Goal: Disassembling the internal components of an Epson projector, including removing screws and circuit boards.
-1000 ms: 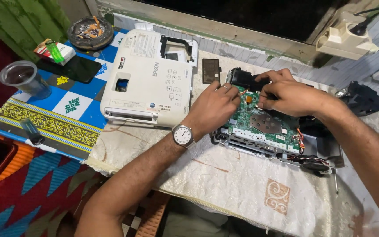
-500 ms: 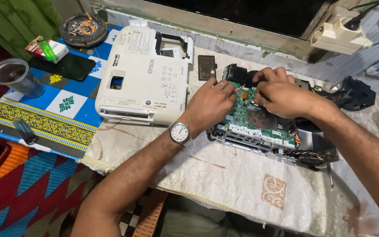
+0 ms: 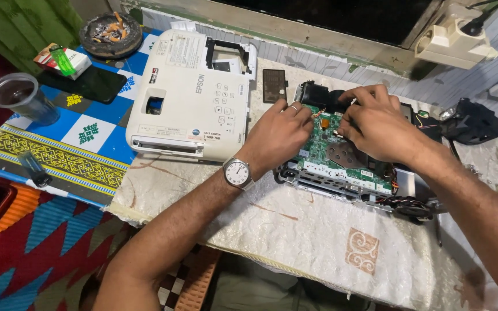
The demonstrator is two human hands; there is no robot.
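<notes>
Left hand (image 3: 278,135) and right hand (image 3: 378,124) at frame centre, fingers curled onto green circuit board (image 3: 332,152), grip unclear, white projector cover (image 3: 188,98) lying upper left on tabletop (image 3: 295,230)

Right hand (image 3: 376,124) hides circuit board (image 3: 332,152) middle.

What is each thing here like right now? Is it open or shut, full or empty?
projector chassis: opened, circuit board bare
white projector cover: taken off, lying beside
left hand: resting on the board
right hand: fingers pressing on the board
plastic cup: upright, dark drink inside
ashtray: full of butts
phone: screen dark
</notes>
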